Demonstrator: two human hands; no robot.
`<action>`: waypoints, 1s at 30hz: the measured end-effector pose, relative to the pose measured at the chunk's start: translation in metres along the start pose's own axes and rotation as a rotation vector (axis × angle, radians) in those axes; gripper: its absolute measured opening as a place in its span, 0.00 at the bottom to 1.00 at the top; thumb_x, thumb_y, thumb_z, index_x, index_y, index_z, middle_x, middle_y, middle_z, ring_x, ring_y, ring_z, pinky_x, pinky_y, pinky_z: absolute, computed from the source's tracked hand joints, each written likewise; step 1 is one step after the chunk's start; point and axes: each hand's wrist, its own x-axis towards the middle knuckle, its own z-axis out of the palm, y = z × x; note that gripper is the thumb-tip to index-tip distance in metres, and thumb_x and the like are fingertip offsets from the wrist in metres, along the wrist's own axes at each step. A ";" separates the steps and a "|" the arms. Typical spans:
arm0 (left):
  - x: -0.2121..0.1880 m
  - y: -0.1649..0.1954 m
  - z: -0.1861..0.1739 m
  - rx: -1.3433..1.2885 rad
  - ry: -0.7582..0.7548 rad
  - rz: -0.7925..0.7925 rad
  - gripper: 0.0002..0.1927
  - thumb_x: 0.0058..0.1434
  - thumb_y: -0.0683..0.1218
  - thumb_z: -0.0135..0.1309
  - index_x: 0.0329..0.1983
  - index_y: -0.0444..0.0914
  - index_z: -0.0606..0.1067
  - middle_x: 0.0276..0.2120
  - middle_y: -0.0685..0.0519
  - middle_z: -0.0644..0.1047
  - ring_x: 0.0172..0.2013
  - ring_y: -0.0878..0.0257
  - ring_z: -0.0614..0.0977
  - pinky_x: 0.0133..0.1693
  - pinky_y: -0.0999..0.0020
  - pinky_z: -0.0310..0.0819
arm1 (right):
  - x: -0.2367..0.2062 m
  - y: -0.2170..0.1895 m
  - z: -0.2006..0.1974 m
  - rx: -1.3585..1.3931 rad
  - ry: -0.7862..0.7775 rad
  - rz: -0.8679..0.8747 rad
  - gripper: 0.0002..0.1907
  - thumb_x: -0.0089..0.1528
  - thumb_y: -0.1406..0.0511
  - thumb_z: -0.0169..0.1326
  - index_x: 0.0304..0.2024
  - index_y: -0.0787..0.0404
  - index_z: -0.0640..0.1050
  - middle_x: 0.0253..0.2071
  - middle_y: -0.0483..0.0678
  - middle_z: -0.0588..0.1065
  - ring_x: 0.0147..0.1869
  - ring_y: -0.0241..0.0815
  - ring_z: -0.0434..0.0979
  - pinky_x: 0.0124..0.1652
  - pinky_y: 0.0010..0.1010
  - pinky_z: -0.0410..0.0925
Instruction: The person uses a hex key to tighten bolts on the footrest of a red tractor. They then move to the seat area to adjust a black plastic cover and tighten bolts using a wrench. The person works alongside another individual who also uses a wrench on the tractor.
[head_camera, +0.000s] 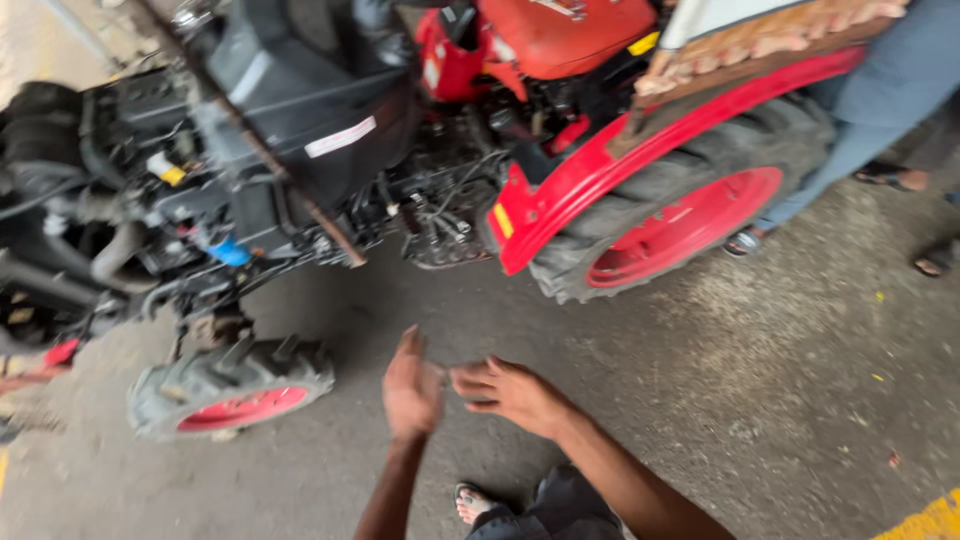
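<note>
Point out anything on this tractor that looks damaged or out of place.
The tractor has its engine uncovered, hoses and wiring showing. Both hands, left hand and right hand, are empty, touching nothing. The picture is too blurred to confirm damage.

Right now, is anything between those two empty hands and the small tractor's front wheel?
Nothing visible. The left hand and right hand hang open and empty over bare concrete floor. The small front wheel with its red rim sits off to their left, with only open floor between. The tractor's engine is farther up.
</note>
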 end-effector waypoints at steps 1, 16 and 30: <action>-0.011 -0.019 0.007 0.078 -0.080 -0.140 0.23 0.64 0.50 0.49 0.59 0.34 0.72 0.65 0.42 0.71 0.63 0.44 0.73 0.65 0.47 0.64 | -0.015 -0.013 -0.023 -0.028 -0.015 -0.015 0.29 0.75 0.50 0.45 0.66 0.68 0.71 0.63 0.60 0.71 0.64 0.52 0.73 0.61 0.44 0.68; -0.148 -0.017 0.081 0.339 -0.927 -0.886 0.23 0.52 0.51 0.60 0.52 0.45 0.75 0.48 0.49 0.77 0.51 0.51 0.78 0.49 0.57 0.77 | -0.380 -0.029 -0.330 -1.916 0.654 0.420 0.09 0.56 0.59 0.63 0.34 0.54 0.78 0.26 0.53 0.77 0.31 0.49 0.78 0.34 0.36 0.71; 0.190 -0.104 0.280 -0.320 -0.351 -0.631 0.18 0.68 0.51 0.50 0.56 0.38 0.72 0.36 0.43 0.83 0.38 0.46 0.85 0.39 0.54 0.76 | 0.022 -0.195 -0.262 -0.571 0.918 0.214 0.16 0.65 0.54 0.53 0.52 0.52 0.76 0.42 0.43 0.80 0.43 0.37 0.82 0.43 0.38 0.73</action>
